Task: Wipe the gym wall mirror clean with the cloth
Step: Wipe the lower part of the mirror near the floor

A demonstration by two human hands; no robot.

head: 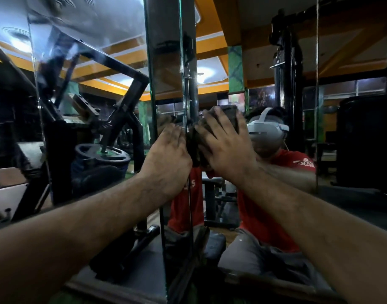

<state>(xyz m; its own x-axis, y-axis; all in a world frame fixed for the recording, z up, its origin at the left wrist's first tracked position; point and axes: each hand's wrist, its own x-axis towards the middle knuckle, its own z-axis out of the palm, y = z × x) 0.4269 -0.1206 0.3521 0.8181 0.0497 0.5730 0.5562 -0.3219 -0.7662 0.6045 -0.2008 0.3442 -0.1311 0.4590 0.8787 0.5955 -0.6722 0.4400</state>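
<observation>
Right hand [223, 145] lies spread flat, pressing a dark, crumpled cloth [228, 116] against the wall mirror [276, 194] at head height; your left hand [168, 159], fingers extended and carrying nothing, sits just beside it at the vertical glass edge [185, 84]. Risk noted: the greenish panel edge looks hard and unframed, so a sideways stroke could catch the soft cloth or scrape your fingers. The bare palm on smooth, glossy glass may leave smears. The cloth looks soiled and may streak.
</observation>
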